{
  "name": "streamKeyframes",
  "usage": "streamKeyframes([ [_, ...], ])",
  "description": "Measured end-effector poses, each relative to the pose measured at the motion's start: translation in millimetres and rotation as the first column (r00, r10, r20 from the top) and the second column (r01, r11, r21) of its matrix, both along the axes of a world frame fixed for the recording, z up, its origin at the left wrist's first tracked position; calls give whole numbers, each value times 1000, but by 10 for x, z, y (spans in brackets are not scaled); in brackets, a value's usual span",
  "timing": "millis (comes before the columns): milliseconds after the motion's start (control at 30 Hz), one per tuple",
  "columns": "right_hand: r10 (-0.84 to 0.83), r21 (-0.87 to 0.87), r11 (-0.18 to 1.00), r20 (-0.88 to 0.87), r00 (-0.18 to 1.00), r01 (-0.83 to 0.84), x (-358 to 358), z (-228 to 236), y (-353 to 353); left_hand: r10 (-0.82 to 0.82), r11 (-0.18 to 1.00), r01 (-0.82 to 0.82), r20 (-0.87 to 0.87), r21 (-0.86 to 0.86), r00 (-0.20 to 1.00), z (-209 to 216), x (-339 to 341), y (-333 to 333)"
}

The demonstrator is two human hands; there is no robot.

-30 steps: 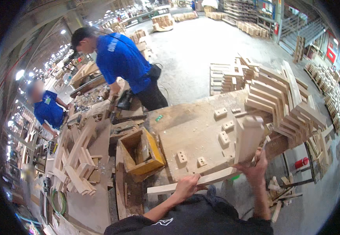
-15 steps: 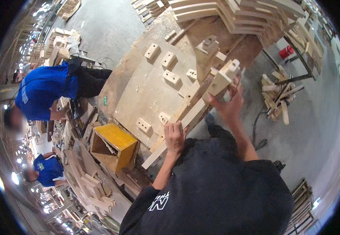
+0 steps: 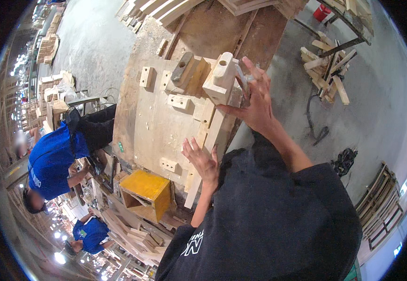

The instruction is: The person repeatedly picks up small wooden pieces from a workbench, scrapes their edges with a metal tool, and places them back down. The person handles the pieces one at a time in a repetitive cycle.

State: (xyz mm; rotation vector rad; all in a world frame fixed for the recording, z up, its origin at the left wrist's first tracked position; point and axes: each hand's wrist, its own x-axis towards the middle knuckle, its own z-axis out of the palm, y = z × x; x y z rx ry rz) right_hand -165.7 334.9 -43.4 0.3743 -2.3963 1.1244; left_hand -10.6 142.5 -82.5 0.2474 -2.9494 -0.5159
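A long pale wooden bar (image 3: 213,133) lies along the near right edge of the workbench. At its far end stands a wooden block (image 3: 216,87) with a rounded tenon and an oval hole on top. My right hand (image 3: 258,100) is at that block, thumb against its lower side and fingers spread beyond it. My left hand (image 3: 202,161) hovers over the nearer part of the bar, its fingers apart and holding nothing. Left of the block stands a dark-topped wooden piece (image 3: 183,70) with an oval slot. Small drilled wooden blocks (image 3: 179,102) lie around it.
The worn wooden bench (image 3: 135,124) carries stacked wood at its far end. A yellow box (image 3: 148,185) sits at its near left corner. Wood offcuts (image 3: 327,70) are piled on the floor at right. Two people in blue shirts (image 3: 56,150) are at left.
The bar with its block has come down onto the bench edge, beside the dark-topped piece. My left hand has let go of the bar, and my right fingers have spread. The view has shifted.
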Motion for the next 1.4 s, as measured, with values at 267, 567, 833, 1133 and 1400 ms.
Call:
streamKeyframes([
  [267, 33, -242, 970, 75, 997, -14, -3, 14, -79, -61, 971, 41, 76, 237, 995, 49, -14, 68],
  [567, 104, -270, 961, 142, 984, -62, 41, 22, -56, -73, 994, 63, -117, -89, 990, -327, 122, 64],
  [833, 181, -168, 970, 2, 983, -178, 228, 177, -48, -81, 991, 73, -63, -114, 995, -377, 291, -205],
  [1133, -316, -267, 880, 289, 903, 393, 114, -309, 716, -132, 926, 148, 72, -348, 989, -457, -149, -112],
  [1400, -259, -473, 770, 383, 887, 429, 81, -501, 913, -13, 956, 77, 222, -282, 975, -460, -354, 35],
])
